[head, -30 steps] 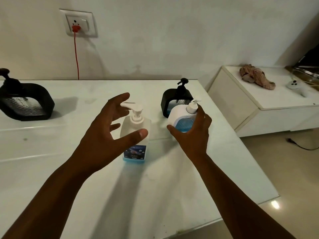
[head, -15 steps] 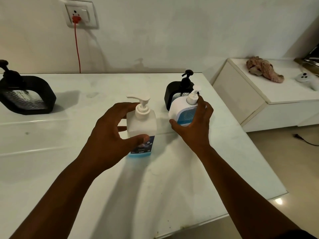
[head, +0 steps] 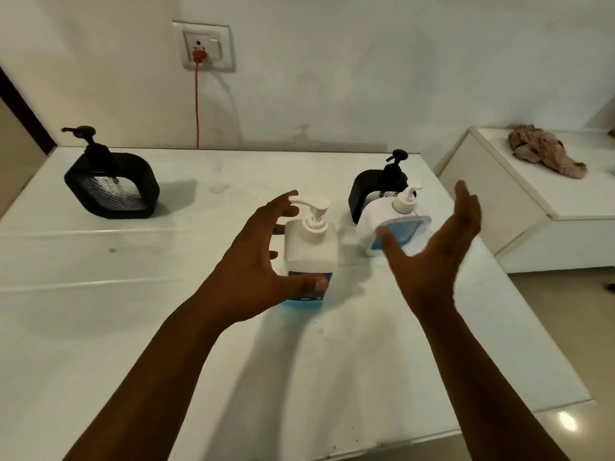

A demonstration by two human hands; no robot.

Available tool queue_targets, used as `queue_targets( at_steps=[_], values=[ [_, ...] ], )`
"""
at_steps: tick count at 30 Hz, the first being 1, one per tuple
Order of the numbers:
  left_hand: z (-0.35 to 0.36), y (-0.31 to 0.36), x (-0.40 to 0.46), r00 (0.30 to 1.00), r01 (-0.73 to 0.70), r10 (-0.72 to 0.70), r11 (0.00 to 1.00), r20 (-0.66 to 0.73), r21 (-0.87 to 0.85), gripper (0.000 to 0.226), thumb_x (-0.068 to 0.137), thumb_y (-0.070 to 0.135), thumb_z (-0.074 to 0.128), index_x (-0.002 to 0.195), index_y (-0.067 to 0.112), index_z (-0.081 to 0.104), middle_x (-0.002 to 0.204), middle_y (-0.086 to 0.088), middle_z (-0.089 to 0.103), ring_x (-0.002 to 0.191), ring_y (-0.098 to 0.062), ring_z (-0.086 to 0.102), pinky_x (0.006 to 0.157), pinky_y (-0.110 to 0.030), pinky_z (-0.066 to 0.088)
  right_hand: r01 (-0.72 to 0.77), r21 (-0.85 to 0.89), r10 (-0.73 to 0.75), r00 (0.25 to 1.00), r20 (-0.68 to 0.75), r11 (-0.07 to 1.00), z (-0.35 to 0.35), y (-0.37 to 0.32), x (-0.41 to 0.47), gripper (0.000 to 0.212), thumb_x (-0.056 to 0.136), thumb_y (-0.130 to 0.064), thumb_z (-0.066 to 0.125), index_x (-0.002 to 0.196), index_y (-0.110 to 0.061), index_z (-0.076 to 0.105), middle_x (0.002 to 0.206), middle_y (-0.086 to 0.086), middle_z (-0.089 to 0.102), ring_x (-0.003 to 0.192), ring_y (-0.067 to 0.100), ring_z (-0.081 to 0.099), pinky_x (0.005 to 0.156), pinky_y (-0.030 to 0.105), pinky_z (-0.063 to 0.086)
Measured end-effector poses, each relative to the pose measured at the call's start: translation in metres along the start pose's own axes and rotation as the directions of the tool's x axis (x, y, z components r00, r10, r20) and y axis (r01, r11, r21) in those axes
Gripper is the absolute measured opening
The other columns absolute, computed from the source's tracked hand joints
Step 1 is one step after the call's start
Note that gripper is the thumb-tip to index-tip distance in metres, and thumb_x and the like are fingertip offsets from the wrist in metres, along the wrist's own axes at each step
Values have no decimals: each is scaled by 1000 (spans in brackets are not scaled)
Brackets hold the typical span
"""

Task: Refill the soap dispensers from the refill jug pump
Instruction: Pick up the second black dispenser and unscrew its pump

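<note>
Standing upright on the white surface (head: 166,327), the square pump bottle (head: 311,247) is sitting inside the left hand (head: 253,277) grip, spread wide with thumb in front, fingers behind; contact unclear. The right hand (head: 436,257) is hanging open, palm inward, beside the rounded white dispenser (head: 386,227), which is leaning.

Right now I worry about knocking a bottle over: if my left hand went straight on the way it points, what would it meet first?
Probably the square white pump bottle: the left hand is open around it, fingers near its pump head. Contact is unclear.
</note>
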State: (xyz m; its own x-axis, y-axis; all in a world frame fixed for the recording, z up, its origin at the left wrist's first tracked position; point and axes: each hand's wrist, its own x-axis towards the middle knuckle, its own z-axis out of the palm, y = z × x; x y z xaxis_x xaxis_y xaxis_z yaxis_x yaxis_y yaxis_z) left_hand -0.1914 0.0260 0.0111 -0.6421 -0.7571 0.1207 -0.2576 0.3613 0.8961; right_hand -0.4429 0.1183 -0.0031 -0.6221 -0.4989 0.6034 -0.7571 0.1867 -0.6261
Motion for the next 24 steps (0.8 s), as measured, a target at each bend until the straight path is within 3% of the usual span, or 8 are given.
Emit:
queue_targets(
  at_steps=[2,4,9,11,13,17,20,24],
  values=[
    [-11,2,-3,999,26,-25,1000,32,-14,132,56,61,99,164,51,25,157,31,42,142,1,49,112,-38,54,125,20,-121,983,-137,992,-16,-25,5,93,78,-30,75,151,-2,26,156,17,27,147,31,23,120,45,25],
    [-24,2,-7,999,31,-30,999,23,-37,133,58,60,102,165,51,23,158,30,43,143,3,48,111,-35,53,213,71,-189,949,-252,975,-25,-58,15,78,79,-16,73,145,1,35,148,16,39,140,32,36,112,52,35],
    [-60,-4,-18,989,50,-71,987,-132,-155,94,71,75,75,156,48,46,147,28,59,135,4,57,101,-19,53,214,415,-123,964,-234,884,-26,-176,26,53,82,-6,65,133,-7,52,130,4,59,114,17,59,90,42,52],
    [-73,-11,-22,960,83,-126,981,-250,-175,75,81,78,69,147,45,59,137,27,67,126,6,63,100,-19,53,209,518,-158,977,-141,829,-11,-214,13,46,83,-3,63,129,-6,56,124,5,63,109,16,62,87,40,54],
    [-86,-25,-27,903,129,-191,975,-385,-181,58,92,73,70,140,41,66,129,23,71,120,3,67,103,-30,57,184,560,-220,976,-4,808,14,-238,-11,44,84,-3,63,128,-9,58,124,2,64,111,15,61,90,39,53],
    [-112,-60,-42,778,275,-303,952,-550,-136,42,100,43,76,138,29,68,131,11,71,124,-16,67,96,-28,52,116,396,-273,890,366,911,76,-238,-78,46,89,-30,59,134,-24,55,133,-8,58,123,10,53,105,32,45],
    [-123,-76,-52,654,388,-386,910,-650,-149,42,100,37,77,139,26,66,132,10,66,128,-20,62,101,-31,48,197,148,-246,747,618,969,115,-211,-125,54,92,-52,48,141,-31,46,148,-3,47,138,18,41,115,39,36],
    [-137,-96,-52,575,473,-393,875,-718,-101,69,93,47,82,152,27,52,148,0,53,141,-27,51,120,-52,43,372,-31,-228,630,742,928,138,-183,-147,68,91,-65,36,148,-28,38,161,9,27,150,31,21,121,49,22]
  ],
)
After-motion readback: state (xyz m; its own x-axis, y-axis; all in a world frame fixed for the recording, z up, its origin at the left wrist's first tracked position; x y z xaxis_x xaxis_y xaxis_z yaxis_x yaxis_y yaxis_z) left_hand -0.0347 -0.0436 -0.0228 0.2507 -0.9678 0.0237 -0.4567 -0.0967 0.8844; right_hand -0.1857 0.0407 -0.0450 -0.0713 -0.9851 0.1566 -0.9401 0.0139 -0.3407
